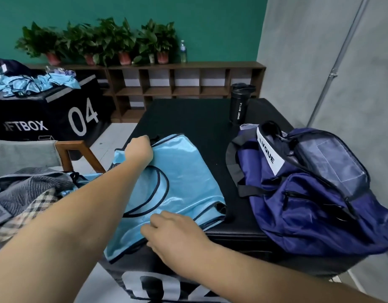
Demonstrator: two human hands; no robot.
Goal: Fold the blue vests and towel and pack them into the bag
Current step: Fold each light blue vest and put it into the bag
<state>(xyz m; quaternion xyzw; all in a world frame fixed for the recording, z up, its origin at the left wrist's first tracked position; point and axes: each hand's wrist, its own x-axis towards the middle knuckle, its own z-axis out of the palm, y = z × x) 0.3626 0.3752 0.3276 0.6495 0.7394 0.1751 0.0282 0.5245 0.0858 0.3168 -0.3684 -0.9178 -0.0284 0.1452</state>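
Observation:
A light blue mesh vest (182, 171) with dark trim lies spread on the black padded box (199, 119). My left hand (139, 150) grips the vest's far left edge with curled fingers. My right hand (173, 230) pinches the near edge of the vest at the box's front. A navy blue bag (309, 193) with a white label lies on the right of the box, beside the vest. More blue vests (33, 83) are heaped on another black box at the back left. A grey towel (29, 186) lies on the chair to the left.
A black sport bottle (240, 104) stands at the far edge of the box behind the bag. A wooden-armed chair (79, 154) holds plaid cloth on the left. A low wooden shelf (177, 82) with potted plants and a water bottle lines the green wall.

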